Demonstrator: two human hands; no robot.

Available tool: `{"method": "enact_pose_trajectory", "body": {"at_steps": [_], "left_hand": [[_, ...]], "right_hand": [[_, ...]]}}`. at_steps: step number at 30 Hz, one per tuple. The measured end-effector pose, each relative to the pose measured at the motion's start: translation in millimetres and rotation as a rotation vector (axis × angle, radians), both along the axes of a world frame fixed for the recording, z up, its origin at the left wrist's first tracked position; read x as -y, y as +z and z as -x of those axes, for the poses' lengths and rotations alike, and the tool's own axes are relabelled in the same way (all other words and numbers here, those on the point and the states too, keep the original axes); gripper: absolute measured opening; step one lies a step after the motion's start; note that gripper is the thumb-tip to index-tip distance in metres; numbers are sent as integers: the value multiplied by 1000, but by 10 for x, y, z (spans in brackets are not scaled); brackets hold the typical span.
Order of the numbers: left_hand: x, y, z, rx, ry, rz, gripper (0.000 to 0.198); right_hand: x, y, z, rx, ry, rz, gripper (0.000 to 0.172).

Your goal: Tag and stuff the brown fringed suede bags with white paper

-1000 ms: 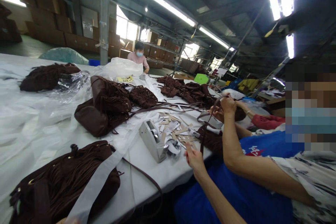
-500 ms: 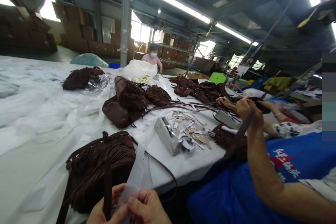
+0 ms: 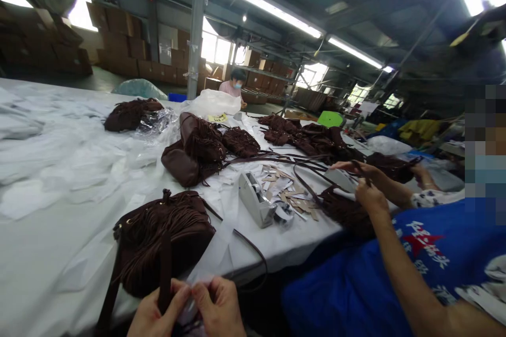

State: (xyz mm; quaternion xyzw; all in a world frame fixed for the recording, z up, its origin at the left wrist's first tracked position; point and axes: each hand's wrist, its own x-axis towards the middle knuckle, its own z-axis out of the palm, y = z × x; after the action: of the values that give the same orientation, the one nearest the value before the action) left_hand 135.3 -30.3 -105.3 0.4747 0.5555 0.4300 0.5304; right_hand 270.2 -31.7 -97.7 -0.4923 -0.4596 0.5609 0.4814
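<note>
Two own hands are counted at the bottom edge, the left hand [image 3: 152, 316] and the right hand [image 3: 219, 308], with one brown strap [image 3: 164, 268] and one white strip [image 3: 215, 253] held in them. On the table [image 3: 47, 253] one tape dispenser [image 3: 256, 201] is counted, and five fringed bags are told apart: one nearest bag [image 3: 174, 229], one far-left bag [image 3: 128, 114] and three in the middle cluster [image 3: 197, 150], while the pile [image 3: 304, 137] beyond cannot be counted. Three co-workers' hands [image 3: 369, 197] and one distant person [image 3: 236, 84] are also counted.

This is a bag factory floor. A long counter [image 3: 59, 231] under white sheeting carries brown fringed bags [image 3: 166, 237], paper scraps [image 3: 290, 195] and a tape dispenser [image 3: 256, 202]. Cardboard boxes [image 3: 118, 37] are stacked along the wall, tube lights [image 3: 269, 8] hang from bare roof beams, and other workers [image 3: 236, 84] stand at the same counter.
</note>
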Motion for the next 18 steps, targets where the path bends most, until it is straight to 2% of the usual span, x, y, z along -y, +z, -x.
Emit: {"method": "enact_pose_trajectory", "body": {"at_steps": [3,6,9,12,15,18], "left_hand": [[-3,-80,-12,-102,56,-77,50],[-20,-119,-42,-128,113,-101,49],[-51,-42,-50,-86,163,-96,47],[-91,82,-47,20,182,-105,42],[-117,145,-58,100,216,-99,38],[-134,143,-73,128,264,-99,40]], "right_hand": [[-20,-39,59,59,-22,-32,44],[-60,-82,101,82,-49,-6,53],[-92,-76,134,-94,30,17,54],[-124,-40,139,-232,121,99,47],[-160,-46,117,-236,209,194,37],[-189,-111,98,-170,223,237,39]]}}
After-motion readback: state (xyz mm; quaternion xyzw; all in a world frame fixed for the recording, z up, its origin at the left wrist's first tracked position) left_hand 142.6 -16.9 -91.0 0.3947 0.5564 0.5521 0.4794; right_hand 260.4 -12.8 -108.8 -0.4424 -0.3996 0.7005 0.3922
